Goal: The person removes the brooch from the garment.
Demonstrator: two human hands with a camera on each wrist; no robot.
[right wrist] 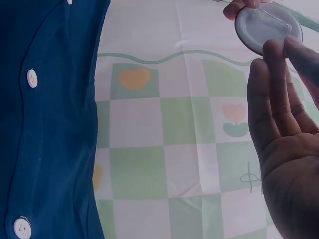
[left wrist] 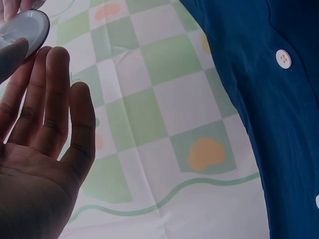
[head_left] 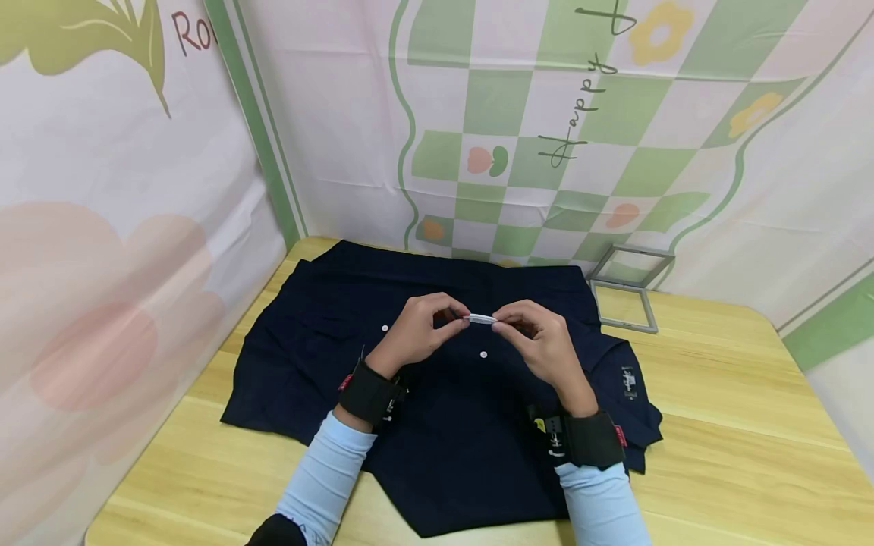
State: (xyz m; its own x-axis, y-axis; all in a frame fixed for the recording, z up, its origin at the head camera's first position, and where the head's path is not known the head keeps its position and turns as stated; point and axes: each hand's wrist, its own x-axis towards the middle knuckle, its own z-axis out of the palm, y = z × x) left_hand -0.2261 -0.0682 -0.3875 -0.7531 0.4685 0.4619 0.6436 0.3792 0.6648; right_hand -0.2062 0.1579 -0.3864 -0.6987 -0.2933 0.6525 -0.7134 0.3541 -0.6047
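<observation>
A round pin badge (head_left: 482, 319) is held between both hands above a dark navy shirt (head_left: 464, 432). Its pale back, with a thin wire pin across it, shows in the right wrist view, where the badge (right wrist: 259, 31) is seen almost face-on. My left hand (head_left: 418, 330) pinches one edge between thumb and fingertips. The opposite edge is pinched by my right hand (head_left: 542, 341). Beneath them the shirt lies spread on the table, with a white button (head_left: 483, 355) just below the badge and another button (head_left: 385, 328) near the left hand.
Two joined grey frames (head_left: 623, 306) stand at the back right of the wooden table (head_left: 737, 425). A printed cloth (head_left: 341, 136) hangs behind the table and along its left side. A small dark label (head_left: 629, 382) shows on the shirt's right part.
</observation>
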